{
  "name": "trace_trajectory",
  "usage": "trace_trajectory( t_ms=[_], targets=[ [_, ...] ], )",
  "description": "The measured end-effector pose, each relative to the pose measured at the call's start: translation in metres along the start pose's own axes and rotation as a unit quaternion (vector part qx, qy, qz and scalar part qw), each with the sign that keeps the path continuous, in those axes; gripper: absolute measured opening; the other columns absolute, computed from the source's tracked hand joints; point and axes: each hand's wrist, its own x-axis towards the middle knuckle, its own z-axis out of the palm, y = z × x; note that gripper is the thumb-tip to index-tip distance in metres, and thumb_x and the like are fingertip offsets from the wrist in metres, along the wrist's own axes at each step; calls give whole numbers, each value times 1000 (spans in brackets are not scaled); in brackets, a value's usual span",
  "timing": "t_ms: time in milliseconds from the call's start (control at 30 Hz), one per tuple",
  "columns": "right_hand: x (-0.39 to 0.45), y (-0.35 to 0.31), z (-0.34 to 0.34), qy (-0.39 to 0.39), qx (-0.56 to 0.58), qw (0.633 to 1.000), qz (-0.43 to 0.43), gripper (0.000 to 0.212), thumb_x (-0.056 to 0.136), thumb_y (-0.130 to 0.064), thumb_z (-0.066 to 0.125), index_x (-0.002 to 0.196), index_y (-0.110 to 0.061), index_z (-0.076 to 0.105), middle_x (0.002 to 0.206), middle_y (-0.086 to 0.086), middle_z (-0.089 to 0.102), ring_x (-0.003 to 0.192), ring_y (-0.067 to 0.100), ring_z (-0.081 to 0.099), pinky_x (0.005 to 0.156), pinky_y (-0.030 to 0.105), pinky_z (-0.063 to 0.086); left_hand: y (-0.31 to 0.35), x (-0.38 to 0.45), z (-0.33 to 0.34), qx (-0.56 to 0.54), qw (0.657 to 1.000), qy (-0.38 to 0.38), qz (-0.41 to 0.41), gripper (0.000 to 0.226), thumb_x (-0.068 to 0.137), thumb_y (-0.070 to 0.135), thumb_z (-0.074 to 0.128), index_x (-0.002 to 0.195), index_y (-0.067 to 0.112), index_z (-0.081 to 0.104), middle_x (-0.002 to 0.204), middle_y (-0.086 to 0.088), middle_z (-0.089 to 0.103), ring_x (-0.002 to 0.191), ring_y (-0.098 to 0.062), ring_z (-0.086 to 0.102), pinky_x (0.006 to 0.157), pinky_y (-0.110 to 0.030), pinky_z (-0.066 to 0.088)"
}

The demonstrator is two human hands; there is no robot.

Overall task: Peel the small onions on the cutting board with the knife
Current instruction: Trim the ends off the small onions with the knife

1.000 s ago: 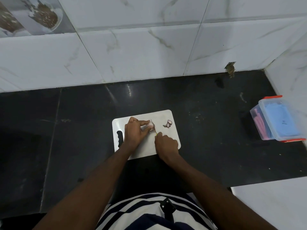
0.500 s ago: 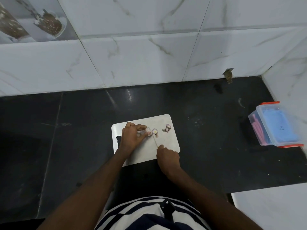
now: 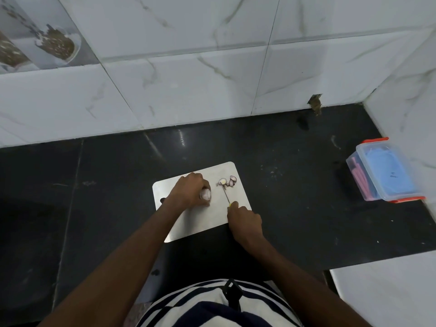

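Observation:
A white cutting board [image 3: 212, 215] lies on the black counter. My left hand [image 3: 190, 190] grips a small pale purple onion [image 3: 205, 194] on the board's left half. My right hand [image 3: 245, 220] holds a thin knife [image 3: 226, 195] by its yellow handle near the board's right edge. The blade points away from me toward a small pile of cut onion pieces [image 3: 227, 181] at the board's far right. The blade tip lies close to the nearest piece.
The black counter [image 3: 295, 185] ends at a white tiled wall [image 3: 188, 79] behind and on the right. A clear plastic box [image 3: 384, 171] with orange clips and a blue lid stands at the far right. A white surface [image 3: 387, 293] sits at the lower right.
My left hand has drawn the onion back to the left, away from the blade. The cut-off end piece now lies with the pile at the far right. The knife moved right and slightly forward.

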Motion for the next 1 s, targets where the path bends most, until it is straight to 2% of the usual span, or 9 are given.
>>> trace_trajectory(
  t_ms=[67,133,233,300,433,633,767,1000],
  targets=[
    [0,1,-2,5,12,1000,1,34,116,-38,26,122,-15,51,107,6,73,92,30,74,67,38,40,-4,2,1,-63,998,8,4,42,68,46,95,106,32,83,102,5,75,94,-18,69,82,-36,60],
    [0,1,-5,8,14,1000,4,36,117,-40,25,122,-15,51,108,6,72,93,30,74,68,39,41,-8,-2,3,-174,982,72,-4,40,69,35,98,105,28,84,103,7,79,87,-13,71,83,-34,61],
    [1,2,-8,14,9,1000,6,37,117,-41,24,122,-16,51,109,7,72,93,30,74,68,39,41,-6,-11,6,-288,945,151,-22,41,73,21,98,112,23,83,108,7,80,93,-11,75,88,-25,62],
    [2,2,-10,20,8,1000,1,37,116,-41,24,121,-16,51,108,7,72,92,30,75,67,38,41,-3,-14,12,-298,939,167,-37,44,74,16,96,115,21,81,111,4,78,96,-11,75,92,-23,61],
    [6,-3,-14,19,16,1000,-18,36,116,-41,25,118,-16,51,105,7,72,89,30,74,66,37,42,-1,-17,28,-275,941,188,-64,45,75,17,96,117,21,80,115,5,77,100,-7,71,95,-27,62],
    [19,-20,-18,23,10,999,-42,39,116,-41,26,119,-14,54,106,10,72,91,34,74,68,40,44,4,-19,32,-254,942,204,-84,40,81,32,92,119,21,82,118,1,80,104,-14,74,96,-24,56],
    [23,-27,-17,15,-2,998,-57,39,116,-40,26,122,-13,55,110,11,72,94,34,74,68,39,39,4,-18,34,-270,931,227,-91,32,89,31,87,119,21,83,117,2,79,103,-14,74,94,-34,61],
    [27,-34,-17,10,-1,998,-55,38,116,-39,27,123,-13,55,110,10,73,94,32,74,68,37,37,7,-18,36,-290,919,231,-132,31,88,27,88,118,18,83,117,0,82,103,-18,76,100,-40,61]
  ],
)
